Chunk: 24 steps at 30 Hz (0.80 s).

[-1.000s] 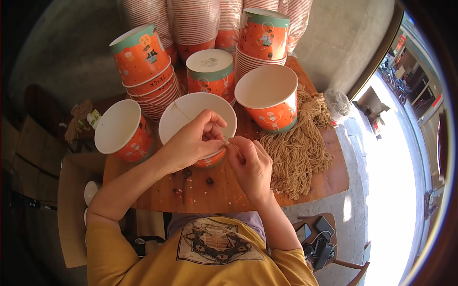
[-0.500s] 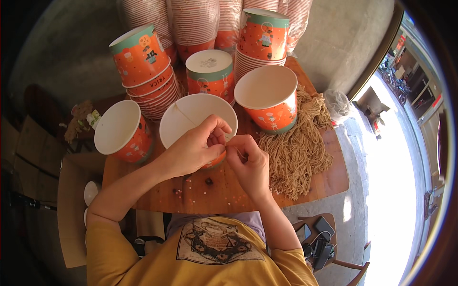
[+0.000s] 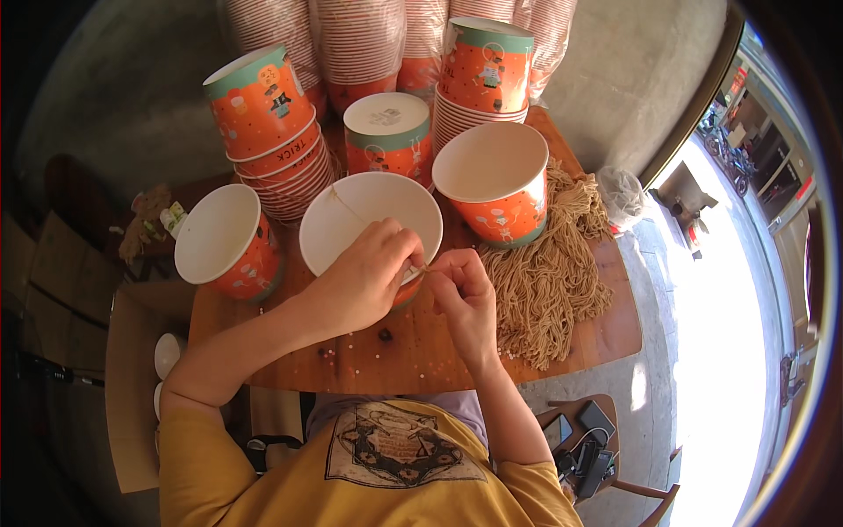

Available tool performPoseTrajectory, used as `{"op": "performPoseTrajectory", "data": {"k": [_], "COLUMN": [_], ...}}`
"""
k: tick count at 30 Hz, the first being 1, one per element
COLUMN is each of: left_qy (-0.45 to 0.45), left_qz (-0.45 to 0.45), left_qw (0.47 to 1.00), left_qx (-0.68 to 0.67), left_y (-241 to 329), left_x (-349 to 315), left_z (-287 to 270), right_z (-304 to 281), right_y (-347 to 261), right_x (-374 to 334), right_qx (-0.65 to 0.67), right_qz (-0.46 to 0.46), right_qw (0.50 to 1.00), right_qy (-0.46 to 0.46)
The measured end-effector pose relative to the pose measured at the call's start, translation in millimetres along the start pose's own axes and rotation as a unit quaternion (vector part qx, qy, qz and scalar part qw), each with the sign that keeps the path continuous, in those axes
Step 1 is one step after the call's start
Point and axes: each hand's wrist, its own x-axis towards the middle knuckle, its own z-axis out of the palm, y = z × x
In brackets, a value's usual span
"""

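A paper bucket with a white inside and an orange printed outside stands on the table in front of me. A thin tan string hangs over its far rim and runs across the inside toward my hands. My left hand, fingers curled, is pinched on the string by the near right rim. Close beside it, my right hand pinches the string between thumb and fingertips. Part of the near rim is hidden behind my left hand. Right of the bucket lies a heap of tan strings.
Two more open buckets stand left and right. Upside-down bucket stacks and bagged stacks fill the back of the wooden table. A cardboard box is at lower left; a chair with electronics is at lower right.
Both hands have shifted slightly right, and a short piece of string now shows between their fingertips. The middle bucket has moved a little to the right.
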Motion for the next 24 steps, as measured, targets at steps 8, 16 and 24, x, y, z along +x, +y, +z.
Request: {"op": "performPoseTrajectory", "data": {"k": [8,16,24], "left_qy": [-0.024,-0.057,-0.026], "left_qz": [-0.033,-0.059,-0.051], "left_qw": [0.997,0.993,0.997], "left_qx": [-0.072,-0.083,-0.049], "left_y": [-3,5,2], "left_x": [0,0,-3], "left_z": [-5,-9,-6], "right_z": [0,-1,-5], "right_y": [2,6,9], "right_x": [-7,-5,-14], "right_qx": [0.027,0.007,-0.103], "right_qz": [-0.002,-0.018,-0.05], "right_qw": [1.0,1.0,0.993], "right_qy": [-0.013,-0.015,-0.005]}}
